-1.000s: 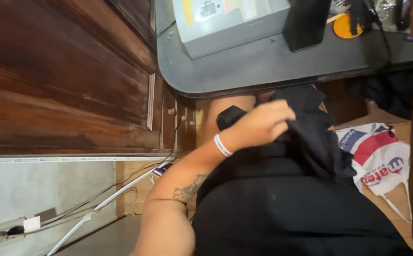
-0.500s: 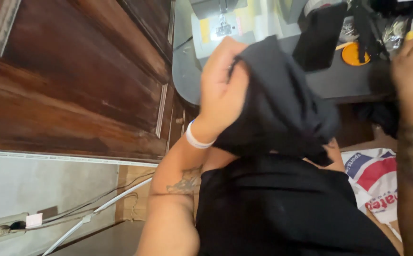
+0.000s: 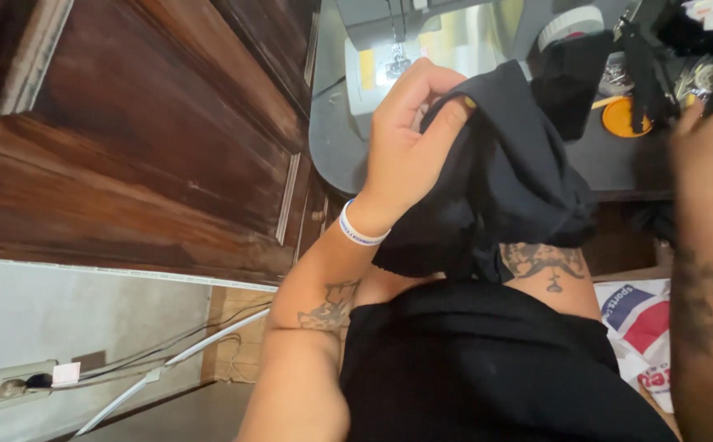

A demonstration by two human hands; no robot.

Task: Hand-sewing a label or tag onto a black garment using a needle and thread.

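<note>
My left hand [image 3: 409, 143] grips a bunched piece of black fabric [image 3: 504, 180], lifted up in front of me just short of the table. A white wristband sits on that wrist. My right hand [image 3: 712, 139] is at the right edge, near the table, fingers partly cut off by the frame; what it holds is unclear. A grey-white sewing machine [image 3: 389, 41] stands on the dark table [image 3: 332, 139] just beyond the left hand. My lap in black clothing fills the bottom.
A dark wooden door or cabinet [image 3: 127, 139] runs along the left. An orange round object [image 3: 625, 116] and black items lie on the table at right. A red, white and blue bag [image 3: 643, 327] is on the floor. Cables run to a wall socket [image 3: 16, 385] at lower left.
My left hand has raised the black fabric from my lap up toward the sewing machine. The view has tilted up and my right arm has come into sight.
</note>
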